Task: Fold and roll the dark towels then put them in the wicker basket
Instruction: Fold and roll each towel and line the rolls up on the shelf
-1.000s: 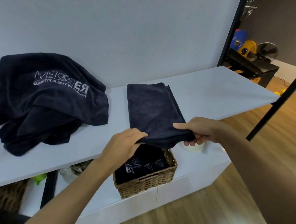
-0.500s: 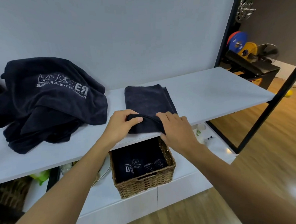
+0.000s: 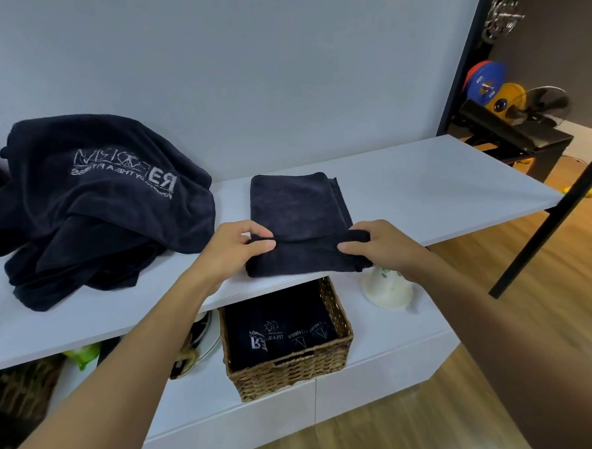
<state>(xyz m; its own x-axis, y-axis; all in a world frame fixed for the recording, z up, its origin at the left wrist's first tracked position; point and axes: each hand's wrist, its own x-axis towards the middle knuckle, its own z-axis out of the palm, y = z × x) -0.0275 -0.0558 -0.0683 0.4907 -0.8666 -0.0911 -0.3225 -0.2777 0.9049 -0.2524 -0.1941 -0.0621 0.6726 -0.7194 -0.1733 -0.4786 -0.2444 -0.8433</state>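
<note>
A wicker basket (image 3: 290, 374) sits on a low white cabinet (image 3: 381, 367), under a white shelf (image 3: 423, 190). Inside it stand dark rolled towels (image 3: 281, 331) with pale lettering — the shelf edge hides their far ends, so their number is unclear. On the shelf lies a folded dark towel (image 3: 299, 207), its near end turned over into a first roll. The left hand (image 3: 236, 249) and right hand (image 3: 380, 247) each pinch 1 end of that roll. A heap of unfolded dark towels (image 3: 91, 207) lies at the left. A white pot (image 3: 387, 290) is partly hidden behind the right wrist — objects under the shelf at left are blurred.
</note>
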